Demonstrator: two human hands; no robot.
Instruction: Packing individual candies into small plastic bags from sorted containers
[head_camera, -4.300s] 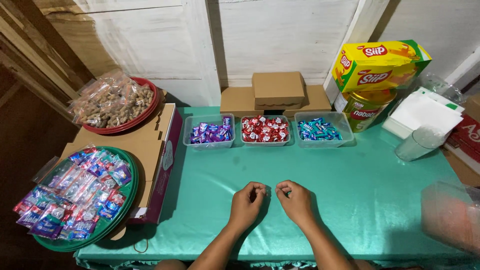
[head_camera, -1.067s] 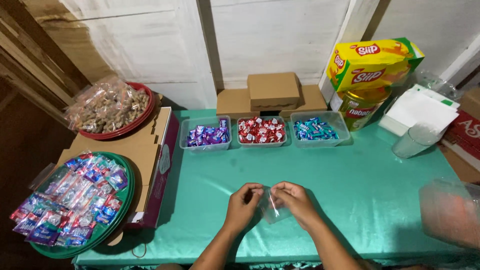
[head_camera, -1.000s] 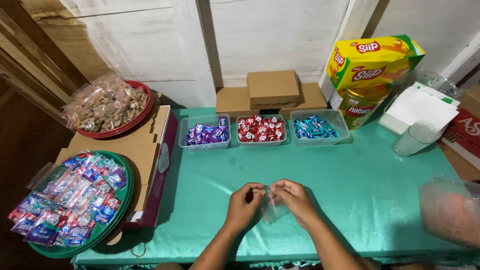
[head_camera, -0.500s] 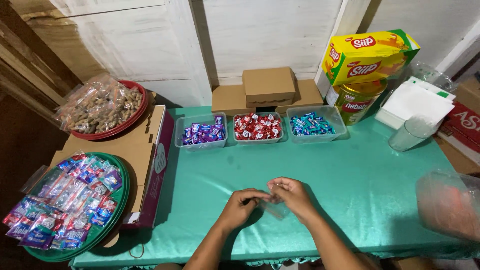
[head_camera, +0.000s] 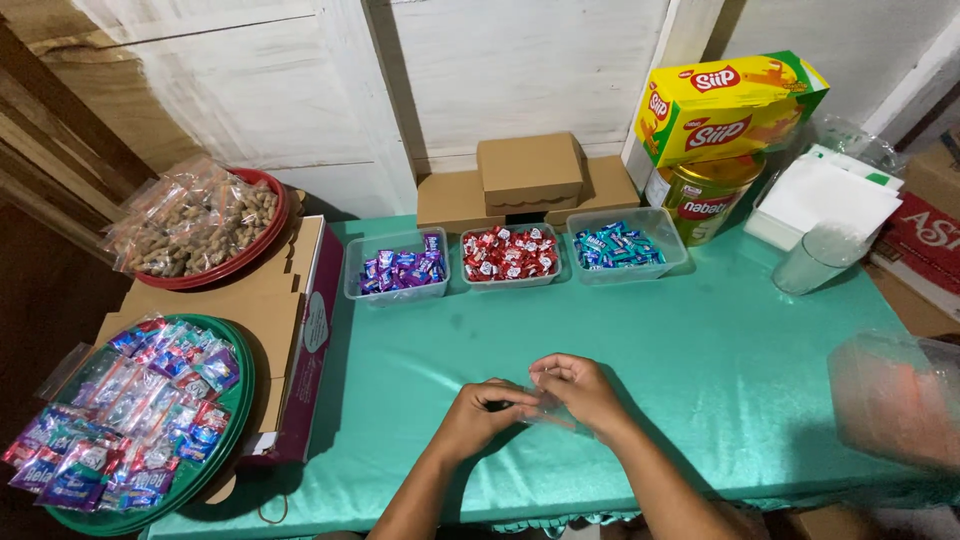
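Green-clothed surface (head_camera: 700, 330) helps: both hands, left hand (head_camera: 478, 418) and right hand (head_camera: 578, 390), pinch a small clear bag (head_camera: 553, 413); a light, even grip opens it best.

Back row: three candy tubs (head_camera: 510, 255) side by side on the bench (head_camera: 700, 340), cardboard boxes (head_camera: 528, 175) behind them.
Left: peanut tray (head_camera: 205, 225) behind the sweets tray (head_camera: 130, 420).
Right: snack box (head_camera: 730, 105) on a jar (head_camera: 705, 195).
Front: both hands, left hand (head_camera: 480, 415) and right hand (head_camera: 575, 390), touching a small clear bag (head_camera: 555, 420).

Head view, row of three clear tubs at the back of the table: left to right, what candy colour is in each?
Tub of purple candies → tub of red candies → tub of blue candies.
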